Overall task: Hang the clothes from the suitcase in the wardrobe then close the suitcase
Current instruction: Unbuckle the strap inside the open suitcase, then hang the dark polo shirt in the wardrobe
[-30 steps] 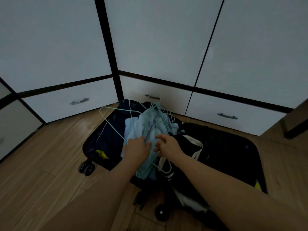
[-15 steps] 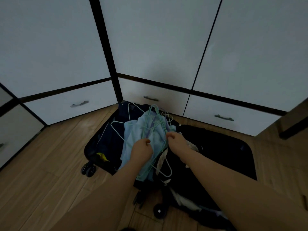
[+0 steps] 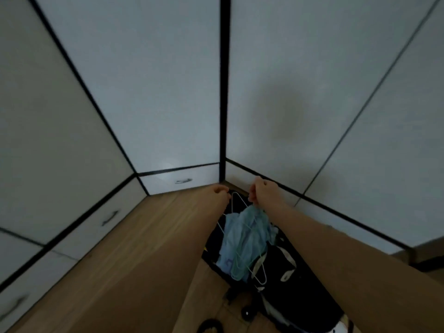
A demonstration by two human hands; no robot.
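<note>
Nearest the camera, at about 5 o'clock, the open black suitcase [image 3: 295, 292] lies on the wooden floor [image 3: 134, 248], one of its small wheels [image 3: 247, 313] showing at the bottom edge. Dark and pale garments fill what can be seen of it (the dim light blurs their outlines).

Above the case, just right of the 6 o'clock line, a bundle of light blue clothes [image 3: 242, 239] hangs in the air, tangled with several mint-green wire hangers [image 3: 237, 267] and at least one white hanger [image 3: 260, 276] dangling below the cloth.

Both bare forearms reach forward from the lower corners toward the centre. The right hand [image 3: 263, 191] has its fingers curled tightly round the top of the bundle, gripping the hanger hooks and cloth together. The left hand [image 3: 217, 189], just beside it toward 9 o'clock, is also curled; it seems to pinch the thin white hanger wire [image 3: 234, 200] that runs down between the two hands, though the blur makes that contact uncertain.

Farther off, from 9 to 3 o'clock, white wardrobe doors [image 3: 156, 92] with black frames meet at a corner, with drawers [image 3: 182, 180] carrying metal handles beneath them.
</note>
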